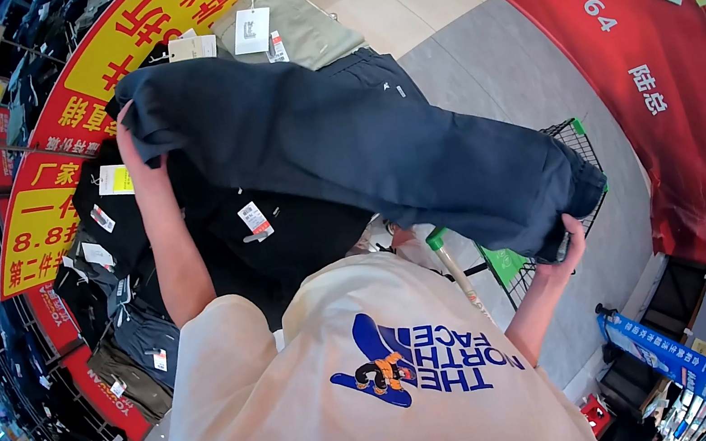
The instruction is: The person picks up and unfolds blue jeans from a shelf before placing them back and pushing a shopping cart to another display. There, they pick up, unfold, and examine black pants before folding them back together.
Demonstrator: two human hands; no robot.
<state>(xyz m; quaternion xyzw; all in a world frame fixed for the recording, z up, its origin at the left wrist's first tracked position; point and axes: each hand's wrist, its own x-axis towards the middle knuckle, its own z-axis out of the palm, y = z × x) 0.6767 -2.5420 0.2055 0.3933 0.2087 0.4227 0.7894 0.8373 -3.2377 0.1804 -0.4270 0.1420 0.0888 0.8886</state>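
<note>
The left hand (135,143) is grasping one end of the navy trousers (342,144); the right hand (566,252) is grasping the other. The trousers are overhanging black clothes (309,232) and a cart (578,129).

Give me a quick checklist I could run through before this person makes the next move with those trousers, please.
1. Left hand gripping the navy trousers: ok, at one end.
2. Right hand gripping them: ok, at the opposite end.
3. Fabric smooth along its length: not ok, it is bunched near the left hand.
4. Shopping cart free of contact with the fabric: cannot tell, the trousers partly hide it.
5. White-and-red price tag on the black garment readable: not ok, its print is too small here.
</note>
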